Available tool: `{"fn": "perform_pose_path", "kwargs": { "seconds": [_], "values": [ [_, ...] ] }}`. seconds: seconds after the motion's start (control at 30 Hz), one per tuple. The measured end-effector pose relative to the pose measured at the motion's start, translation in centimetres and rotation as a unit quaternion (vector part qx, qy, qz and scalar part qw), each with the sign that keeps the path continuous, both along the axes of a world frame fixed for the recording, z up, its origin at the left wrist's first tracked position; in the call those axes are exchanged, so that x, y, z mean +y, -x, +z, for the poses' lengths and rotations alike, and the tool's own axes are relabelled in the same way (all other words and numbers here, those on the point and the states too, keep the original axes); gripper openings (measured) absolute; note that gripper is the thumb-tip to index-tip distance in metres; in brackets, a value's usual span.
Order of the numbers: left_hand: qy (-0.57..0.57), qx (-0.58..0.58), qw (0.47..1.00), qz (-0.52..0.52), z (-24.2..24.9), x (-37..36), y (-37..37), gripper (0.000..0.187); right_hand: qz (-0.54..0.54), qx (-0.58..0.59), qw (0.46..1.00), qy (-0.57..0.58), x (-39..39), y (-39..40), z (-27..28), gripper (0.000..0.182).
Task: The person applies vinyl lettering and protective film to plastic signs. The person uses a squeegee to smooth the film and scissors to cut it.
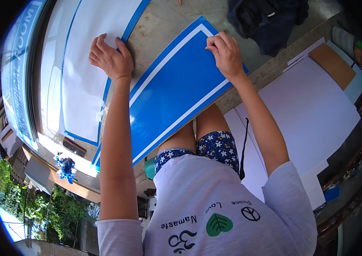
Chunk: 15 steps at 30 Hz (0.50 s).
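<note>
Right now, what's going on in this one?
A person is handling flat sheets at a table. The right hand is at one end of a blue panel with a white border, fingers bent; whether they grip anything is unclear. The left hand, fingers spread, is over the edge of a white, blue-edged sheet.

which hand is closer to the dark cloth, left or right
Right. The right hand is at the blue sheet, near its end by the dark cloth. The left hand is farther away, by the edge of the white sheet.
</note>
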<state>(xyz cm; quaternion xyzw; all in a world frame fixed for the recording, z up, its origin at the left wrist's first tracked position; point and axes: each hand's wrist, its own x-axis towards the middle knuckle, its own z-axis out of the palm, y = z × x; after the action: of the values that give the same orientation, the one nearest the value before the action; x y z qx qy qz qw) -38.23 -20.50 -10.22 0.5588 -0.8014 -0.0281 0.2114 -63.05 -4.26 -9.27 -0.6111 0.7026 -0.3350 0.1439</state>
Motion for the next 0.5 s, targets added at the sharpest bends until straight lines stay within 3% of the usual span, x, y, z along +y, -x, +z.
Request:
{"fn": "perform_pose_path", "kwargs": {
  "seconds": [0.13, 0.33, 0.43, 0.5],
  "values": [
    [0.022, -0.004, 1.000, -0.015, 0.0, -0.1, 0.4, 0.036, 0.018, 0.012, 0.999, 0.032, 0.2, 0.5, -0.2, 0.010],
    [0.174, -0.070, 0.977, -0.106, 1.3, 1.7, 1.3, 0.022, 0.004, 0.074, 0.995, 0.061, 0.7, 0.8, -0.6, 0.010],
    [0.101, 0.092, 0.971, -0.194, 2.6, 4.9, 5.6, 0.011, -0.004, 0.082, 0.994, 0.074, 0.8, 0.8, -0.9, 0.010],
    [0.010, 0.111, 0.959, -0.261, 3.0, 7.2, 8.4, 0.020, -0.013, 0.083, 0.994, 0.070, 0.8, 0.7, -1.0, 0.010]
  ]
}}
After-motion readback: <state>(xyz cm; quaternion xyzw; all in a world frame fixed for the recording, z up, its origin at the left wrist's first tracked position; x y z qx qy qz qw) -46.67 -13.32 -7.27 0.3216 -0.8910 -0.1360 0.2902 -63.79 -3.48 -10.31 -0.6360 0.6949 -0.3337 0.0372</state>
